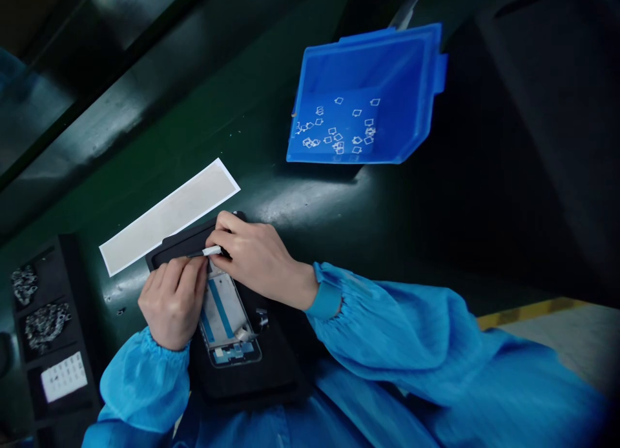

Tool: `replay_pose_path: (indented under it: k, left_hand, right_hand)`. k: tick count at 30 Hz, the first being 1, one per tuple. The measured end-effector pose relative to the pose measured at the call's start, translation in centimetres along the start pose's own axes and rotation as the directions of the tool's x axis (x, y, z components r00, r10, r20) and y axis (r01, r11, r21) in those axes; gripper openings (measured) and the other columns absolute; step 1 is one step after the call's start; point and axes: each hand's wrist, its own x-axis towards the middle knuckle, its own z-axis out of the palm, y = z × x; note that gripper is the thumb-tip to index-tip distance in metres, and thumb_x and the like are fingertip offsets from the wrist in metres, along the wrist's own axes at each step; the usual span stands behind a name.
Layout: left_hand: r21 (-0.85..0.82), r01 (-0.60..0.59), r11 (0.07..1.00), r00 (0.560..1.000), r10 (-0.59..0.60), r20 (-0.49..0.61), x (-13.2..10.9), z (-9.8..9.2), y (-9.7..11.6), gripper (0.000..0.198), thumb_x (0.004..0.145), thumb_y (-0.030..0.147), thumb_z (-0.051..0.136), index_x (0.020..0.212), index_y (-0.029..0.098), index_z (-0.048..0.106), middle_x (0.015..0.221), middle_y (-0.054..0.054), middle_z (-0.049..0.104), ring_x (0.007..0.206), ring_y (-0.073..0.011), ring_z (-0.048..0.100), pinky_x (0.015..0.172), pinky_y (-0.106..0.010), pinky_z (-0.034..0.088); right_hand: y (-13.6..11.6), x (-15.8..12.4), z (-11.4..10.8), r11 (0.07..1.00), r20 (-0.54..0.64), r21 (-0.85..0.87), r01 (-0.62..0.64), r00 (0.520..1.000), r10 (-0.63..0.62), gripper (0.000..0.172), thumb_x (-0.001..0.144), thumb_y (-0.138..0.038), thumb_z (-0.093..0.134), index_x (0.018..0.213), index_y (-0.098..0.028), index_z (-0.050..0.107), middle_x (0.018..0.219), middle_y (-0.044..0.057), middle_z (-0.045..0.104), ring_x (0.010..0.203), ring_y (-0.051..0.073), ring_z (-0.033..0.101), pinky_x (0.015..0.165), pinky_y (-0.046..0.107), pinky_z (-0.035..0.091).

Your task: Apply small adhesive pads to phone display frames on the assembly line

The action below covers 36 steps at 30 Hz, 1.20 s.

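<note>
A phone mid-frame with blue strips lies in a black holder close to my body. My left hand is closed at the frame's upper left edge, its fingers bent and its fingertips partly hidden. Across the frame's top end reaches my right hand, pinching a slim dark tool with a white sleeve. The tool's dark end points left, close above my left fingers. Both hands cover the top of the frame, so what lies beneath the fingertips is hidden.
Beyond the holder lies a long pale sheet with a white border. A blue bin with several small white outline pieces stands at upper right. At left, a black compartment tray contains small metallic parts and a white label.
</note>
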Motion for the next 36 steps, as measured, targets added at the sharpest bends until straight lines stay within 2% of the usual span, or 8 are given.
replay_pose_path:
  k: [11, 19, 24, 31, 36]
  left_hand:
    - [0.017, -0.007, 1.0, 1.0, 0.007, 0.0, 0.1, 0.1, 0.1, 0.004, 0.087, 0.017, 0.066, 0.091, 0.015, 0.068, 0.079, -0.006, 0.071, 0.066, -0.0174, 0.061, 0.06, -0.031, 0.042]
    - [-0.145, 0.089, 0.985, 0.993, -0.078, 0.083, -0.7, -1.1, -0.3, 0.016, 0.088, 0.016, 0.064, 0.102, 0.015, 0.071, 0.087, -0.007, 0.07, 0.074, -0.0173, 0.06, 0.067, -0.029, 0.048]
    - [-0.115, 0.042, 0.993, 0.996, -0.033, 0.082, -1.5, -0.9, -0.4, 0.028, 0.086, 0.017, 0.067, 0.114, 0.017, 0.07, 0.091, -0.008, 0.069, 0.077, -0.0186, 0.059, 0.068, -0.03, 0.047]
    - [0.011, -0.027, 1.0, 0.997, 0.026, 0.078, -1.6, -0.7, 0.0, 0.029, 0.085, 0.018, 0.068, 0.114, 0.019, 0.07, 0.091, -0.007, 0.071, 0.074, -0.019, 0.06, 0.064, -0.032, 0.044]
    - [0.039, -0.034, 0.999, 0.996, 0.031, 0.081, -1.7, -0.7, 0.1, 0.028, 0.088, 0.019, 0.065, 0.115, 0.02, 0.07, 0.09, -0.007, 0.071, 0.075, -0.0184, 0.062, 0.066, -0.032, 0.043]
  right_hand:
    - [0.1, 0.0, -0.2, 1.0, 0.026, 0.013, 0.005, 1.0, -0.006, 0.014, 0.094, -0.017, 0.055, 0.096, -0.014, 0.068, 0.103, 0.007, 0.06, 0.076, 0.016, 0.059, 0.054, 0.029, 0.03]
    - [0.2, 0.1, -0.3, 0.996, 0.036, 0.094, 0.011, 0.999, -0.014, 0.015, 0.093, -0.012, 0.054, 0.093, -0.013, 0.068, 0.1, 0.006, 0.059, 0.081, 0.016, 0.059, 0.062, 0.027, 0.039]
    - [0.3, 0.0, -0.1, 0.995, 0.025, 0.099, 0.006, 1.0, -0.009, 0.015, 0.093, -0.012, 0.053, 0.092, -0.013, 0.068, 0.098, 0.006, 0.058, 0.082, 0.016, 0.059, 0.064, 0.027, 0.04]
    - [0.3, 0.0, 0.1, 0.994, 0.027, 0.106, 0.006, 1.0, -0.009, 0.014, 0.092, -0.012, 0.054, 0.092, -0.013, 0.068, 0.099, 0.005, 0.059, 0.082, 0.016, 0.059, 0.063, 0.027, 0.04]
    - [0.4, -0.1, 0.0, 0.994, 0.016, 0.107, 0.015, 1.0, -0.017, 0.016, 0.093, -0.012, 0.052, 0.092, -0.013, 0.067, 0.098, 0.006, 0.058, 0.08, 0.015, 0.058, 0.063, 0.026, 0.041]
